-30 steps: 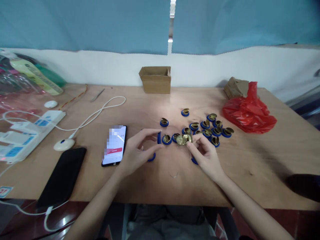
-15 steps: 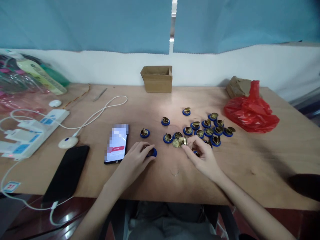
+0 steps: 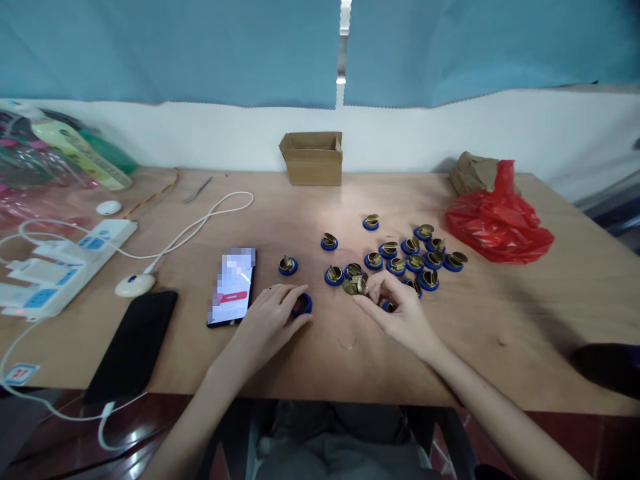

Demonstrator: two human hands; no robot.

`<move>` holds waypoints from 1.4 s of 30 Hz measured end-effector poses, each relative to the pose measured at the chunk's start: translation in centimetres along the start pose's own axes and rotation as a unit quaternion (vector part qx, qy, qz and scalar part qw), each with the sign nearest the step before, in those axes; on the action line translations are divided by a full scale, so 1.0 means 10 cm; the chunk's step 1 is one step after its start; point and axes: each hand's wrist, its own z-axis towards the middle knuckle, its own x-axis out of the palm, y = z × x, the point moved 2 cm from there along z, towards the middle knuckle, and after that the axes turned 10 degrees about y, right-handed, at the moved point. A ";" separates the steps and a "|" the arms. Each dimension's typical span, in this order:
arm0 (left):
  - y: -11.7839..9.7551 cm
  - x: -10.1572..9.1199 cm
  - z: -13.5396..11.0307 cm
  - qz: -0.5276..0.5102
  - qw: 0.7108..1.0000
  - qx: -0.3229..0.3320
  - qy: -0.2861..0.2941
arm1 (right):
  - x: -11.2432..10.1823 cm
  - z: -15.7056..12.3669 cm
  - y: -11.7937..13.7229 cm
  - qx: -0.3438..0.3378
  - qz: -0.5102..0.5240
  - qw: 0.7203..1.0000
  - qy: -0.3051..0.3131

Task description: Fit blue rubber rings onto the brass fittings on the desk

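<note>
My left hand (image 3: 273,312) rests on the table with thumb and fingers curled round a blue ring (image 3: 309,304), which partly hides behind them. Between the thumb and fingers of my right hand (image 3: 397,305) is a brass-coloured metal piece with a round flap (image 3: 354,285), held just above the tabletop. Several similar brass pieces seated in blue rings lie beyond and beside my right hand, among them one at the near side of the group (image 3: 429,279). Another such piece (image 3: 287,265) sits beyond my left hand, and one more (image 3: 329,241) lies farther back.
A lit phone (image 3: 233,287) lies left of my left hand, and a dark phone (image 3: 133,347) on a cable is farther left. There are a power strip (image 3: 85,260), an open cardboard box (image 3: 314,165) by the wall, a red plastic bag (image 3: 500,227) and a thin curved wire (image 3: 347,344).
My right hand has turned the brass piece slightly and moved it a little left. My left hand stays at the blue ring, more of which now shows. The whole view has shifted slightly.
</note>
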 end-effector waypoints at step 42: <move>-0.42 -0.11 0.57 -0.317 0.944 0.093 0.014 | -0.06 0.02 0.05 -0.018 -0.069 0.988 0.136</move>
